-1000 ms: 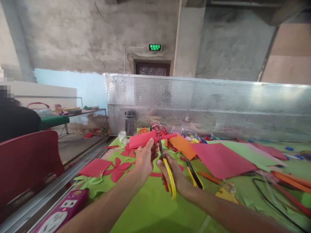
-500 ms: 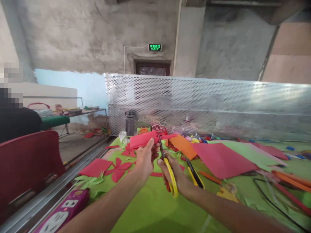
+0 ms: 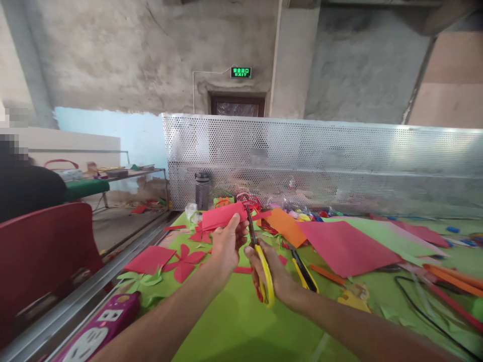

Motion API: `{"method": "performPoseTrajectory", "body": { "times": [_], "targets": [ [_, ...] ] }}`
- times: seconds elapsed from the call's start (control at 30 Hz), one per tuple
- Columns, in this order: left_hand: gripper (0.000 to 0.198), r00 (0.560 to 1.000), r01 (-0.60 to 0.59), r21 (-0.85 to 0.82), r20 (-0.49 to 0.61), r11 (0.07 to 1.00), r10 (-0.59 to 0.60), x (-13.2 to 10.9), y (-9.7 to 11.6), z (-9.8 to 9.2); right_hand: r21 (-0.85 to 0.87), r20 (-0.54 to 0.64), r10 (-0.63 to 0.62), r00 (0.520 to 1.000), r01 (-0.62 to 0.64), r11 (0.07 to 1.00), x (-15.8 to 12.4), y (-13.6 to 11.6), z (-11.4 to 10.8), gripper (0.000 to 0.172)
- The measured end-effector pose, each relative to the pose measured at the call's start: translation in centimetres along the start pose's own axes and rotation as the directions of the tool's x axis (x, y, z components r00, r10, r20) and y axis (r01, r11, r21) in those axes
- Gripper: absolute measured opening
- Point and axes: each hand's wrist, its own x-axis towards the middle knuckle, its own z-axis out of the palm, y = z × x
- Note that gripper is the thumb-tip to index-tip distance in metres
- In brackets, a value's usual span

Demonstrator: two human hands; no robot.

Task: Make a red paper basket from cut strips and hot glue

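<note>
My left hand [image 3: 226, 244] pinches a folded red paper [image 3: 221, 216] and holds it up over the green table [image 3: 241, 322]. My right hand [image 3: 271, 274] grips yellow-handled scissors [image 3: 260, 261], whose blades point up and meet the paper's right end. A thin red strip [image 3: 264, 215] sticks out to the right of the blades. Below the hands lie a red paper flower [image 3: 184, 260] and a red square [image 3: 148, 259].
Large red [image 3: 343, 246], orange [image 3: 285, 226] and green sheets cover the table to the right. A yellow utility knife [image 3: 304, 274] lies beside my right hand. A pink power strip [image 3: 98, 329] sits at the lower left, with a red chair [image 3: 41, 251] and a seated person beyond it. A perforated metal screen [image 3: 320, 161] backs the table.
The scissors have closed further into the paper, and the red strip to their right has drooped and looks shorter. Both hands stay in nearly the same place.
</note>
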Motion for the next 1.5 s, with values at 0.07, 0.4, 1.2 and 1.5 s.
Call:
{"method": "performPoseTrajectory", "body": {
  "times": [0.07,0.4,1.2,1.5],
  "targets": [
    [0.02,1.0,-0.02,0.011,0.007,1.0,0.02,0.2,0.1,-0.1,-0.127,-0.022,0.001,1.0,-0.004,0.992,0.8,0.4,-0.6,0.039],
    [0.025,0.949,0.171,0.217,0.227,0.961,-0.22,1.6,1.5,-1.1,-0.576,-0.078,0.117,0.99,-0.14,0.805,7.5,4.8,-5.4,0.032],
    [0.034,0.741,0.405,0.539,0.279,0.738,-0.61,0.8,0.5,-1.5,-0.852,0.47,-0.398,0.788,0.523,0.03,0.0,-1.1,-7.4,0.026],
    [0.03,0.705,0.366,0.633,0.29,0.683,-0.647,0.4,0.1,-1.5,-0.772,0.614,-0.57,0.546,0.564,-0.292,-0.3,0.4,-7.8,0.028]
  ]
}}
